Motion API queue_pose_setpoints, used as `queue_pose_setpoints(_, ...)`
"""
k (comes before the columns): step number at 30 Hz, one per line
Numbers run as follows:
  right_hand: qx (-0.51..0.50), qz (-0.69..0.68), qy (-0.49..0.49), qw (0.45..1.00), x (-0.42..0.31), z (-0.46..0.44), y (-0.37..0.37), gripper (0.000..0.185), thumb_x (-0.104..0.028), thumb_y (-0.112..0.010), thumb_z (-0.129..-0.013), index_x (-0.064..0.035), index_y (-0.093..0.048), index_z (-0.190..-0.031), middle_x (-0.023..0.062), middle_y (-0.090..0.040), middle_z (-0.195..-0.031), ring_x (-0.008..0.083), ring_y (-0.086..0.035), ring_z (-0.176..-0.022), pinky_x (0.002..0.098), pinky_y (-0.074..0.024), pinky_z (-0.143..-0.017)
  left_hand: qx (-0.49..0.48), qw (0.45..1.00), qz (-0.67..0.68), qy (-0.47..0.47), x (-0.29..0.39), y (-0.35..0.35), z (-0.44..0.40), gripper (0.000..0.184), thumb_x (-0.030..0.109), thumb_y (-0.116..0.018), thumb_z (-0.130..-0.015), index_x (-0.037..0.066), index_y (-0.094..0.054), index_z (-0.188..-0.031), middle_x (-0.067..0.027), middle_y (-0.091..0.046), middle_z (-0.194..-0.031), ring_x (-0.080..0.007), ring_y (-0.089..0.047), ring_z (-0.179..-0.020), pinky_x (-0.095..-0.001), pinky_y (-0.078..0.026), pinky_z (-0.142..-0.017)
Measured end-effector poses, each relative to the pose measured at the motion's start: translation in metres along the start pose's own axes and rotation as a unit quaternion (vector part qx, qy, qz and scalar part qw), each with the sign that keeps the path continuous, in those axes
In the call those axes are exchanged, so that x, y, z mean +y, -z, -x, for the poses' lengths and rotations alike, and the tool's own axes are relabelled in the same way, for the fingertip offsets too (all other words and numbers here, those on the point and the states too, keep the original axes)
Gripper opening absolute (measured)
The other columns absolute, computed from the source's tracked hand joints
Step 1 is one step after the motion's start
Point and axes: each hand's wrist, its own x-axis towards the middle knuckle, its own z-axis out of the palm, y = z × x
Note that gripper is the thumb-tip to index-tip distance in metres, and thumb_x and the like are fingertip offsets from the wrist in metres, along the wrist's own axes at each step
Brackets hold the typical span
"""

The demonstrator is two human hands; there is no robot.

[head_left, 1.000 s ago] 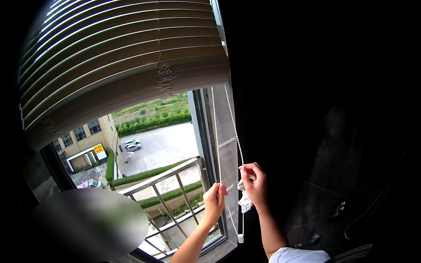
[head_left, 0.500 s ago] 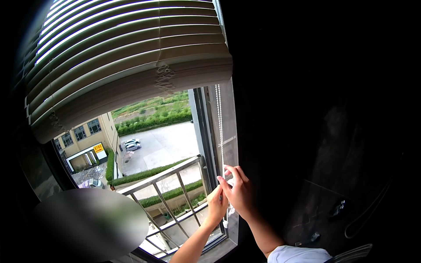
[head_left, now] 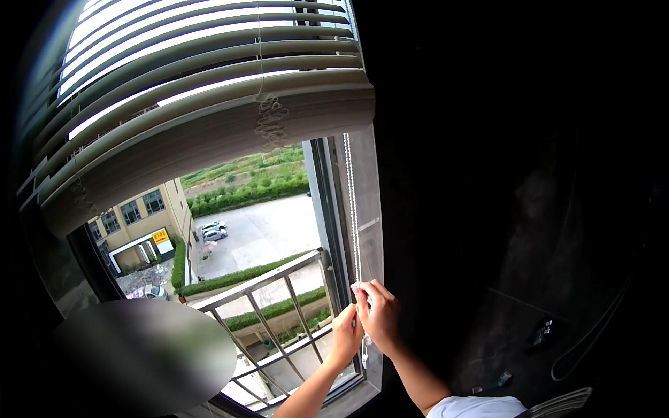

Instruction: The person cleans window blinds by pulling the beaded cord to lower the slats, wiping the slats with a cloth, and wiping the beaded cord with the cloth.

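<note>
Both of my hands meet just below and right of the frame's centre. Right hand (head_left: 380, 317): thumb and fingertips are pinched together on the white beaded cord (head_left: 353, 202), with a scrap of white showing at the tips. Left hand (head_left: 347, 334): it sits slightly lower, just left of the right one, fingers curled in; the cord is hidden there, so I cannot tell whether they hold it.

The cord's two strands hang close together, from under the blind's thick bottom rail (head_left: 202, 139) down to my fingers, in front of the grey strip of wall (head_left: 369, 209) beside the window. Below my hands a small white piece (head_left: 364, 357) shows, too small for me to make out.

Slats of the blind (head_left: 209, 99) fill the upper left, tilted so that bright light comes between them, and a tangle of thin string (head_left: 270, 122) hangs over the rail. Under it, through the window, I see a metal railing (head_left: 254, 280), a paved lot (head_left: 268, 223) with parked cars (head_left: 214, 235), and a building (head_left: 173, 202) with a yellow sign (head_left: 161, 236). My white sleeve (head_left: 477, 406) enters at the bottom edge; the right side is nearly black.
</note>
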Motion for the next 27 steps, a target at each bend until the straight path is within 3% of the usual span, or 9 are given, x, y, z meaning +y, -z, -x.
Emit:
queue_pose_setpoints(3,0.002,0.0,0.01,1.0,0.007,0.005,-0.002,0.007,-0.012,-0.07,-0.099,-0.006,-0.073,-0.101,0.0102,-0.07,-0.09,0.034,-0.072,-0.078,0.0414,-0.0559,-0.064,-0.013,0.999,-0.03,-0.007,-0.014,-0.003,0.007,0.006,0.001,-0.064,-0.09,-0.002,-0.058,-0.09,-0.0217,-0.056,-0.073,-0.0373,-0.055,-0.061,-0.04,-0.044,-0.058)
queue_pose_setpoints(5,-0.006,0.001,0.012,1.0,0.017,0.014,-0.008,0.005,-0.006,-0.07,-0.098,-0.001,-0.072,-0.098,0.0114,-0.072,-0.09,0.0306,-0.074,-0.078,0.0361,-0.0568,-0.066,-0.019,1.0,-0.016,-0.002,-0.022,-0.004,0.016,0.006,0.001,-0.064,-0.09,-0.002,-0.059,-0.091,-0.0215,-0.056,-0.073,-0.0368,-0.055,-0.061,-0.04,-0.044,-0.058)
queue_pose_setpoints(7,-0.012,0.008,0.003,1.0,0.021,0.023,-0.009,0.005,-0.006,-0.07,-0.098,-0.0011,-0.072,-0.098,0.0114,-0.073,-0.09,0.0308,-0.074,-0.079,0.0362,-0.0572,-0.066,-0.041,0.999,-0.001,0.018,-0.022,-0.004,0.023,0.008,-0.007,-0.06,-0.09,-0.004,-0.053,-0.088,-0.0203,-0.051,-0.076,-0.0379,-0.055,-0.067,-0.0436,-0.044,-0.061)
queue_pose_setpoints(27,-0.034,0.02,-0.014,0.999,0.04,0.063,-0.013,0.006,-0.008,-0.07,-0.099,-0.0027,-0.072,-0.097,0.0109,-0.073,-0.089,0.033,-0.074,-0.079,0.0397,-0.0569,-0.065,-0.065,0.997,-0.035,0.009,-0.046,-0.005,0.062,0.008,-0.003,-0.064,-0.091,-0.001,-0.057,-0.091,-0.0193,-0.054,-0.078,-0.0378,-0.058,-0.067,-0.0445,-0.046,-0.061)
